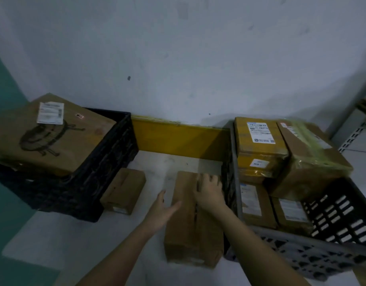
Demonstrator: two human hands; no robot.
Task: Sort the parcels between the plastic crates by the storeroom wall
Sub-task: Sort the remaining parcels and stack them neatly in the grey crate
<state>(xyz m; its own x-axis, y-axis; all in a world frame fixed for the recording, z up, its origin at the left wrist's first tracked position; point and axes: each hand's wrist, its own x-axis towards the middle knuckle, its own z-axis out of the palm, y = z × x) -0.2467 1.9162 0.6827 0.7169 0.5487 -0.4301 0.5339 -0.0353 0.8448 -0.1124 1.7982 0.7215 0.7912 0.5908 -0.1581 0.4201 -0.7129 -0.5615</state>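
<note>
Pale storeroom floor (54, 240) under a scuffed wall; labels too blurred to read. Long brown parcel (193, 223) lies between black crate (107, 162) and grey crate (301, 256): right hand (210, 191) curls over its far top, left hand (161, 211) loose-fingered beside its left edge.

labels: white stickers are seen on the big box (47, 133) and the yellow parcel (260, 135) | words: too blurred to be read

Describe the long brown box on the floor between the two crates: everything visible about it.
The long box is plain brown cardboard with a taped seam along its top. It lies flat on the pale floor, right beside the grey crate. The right hand rests on its far end, fingers curled over it; the left hand is open at its left edge.
</note>
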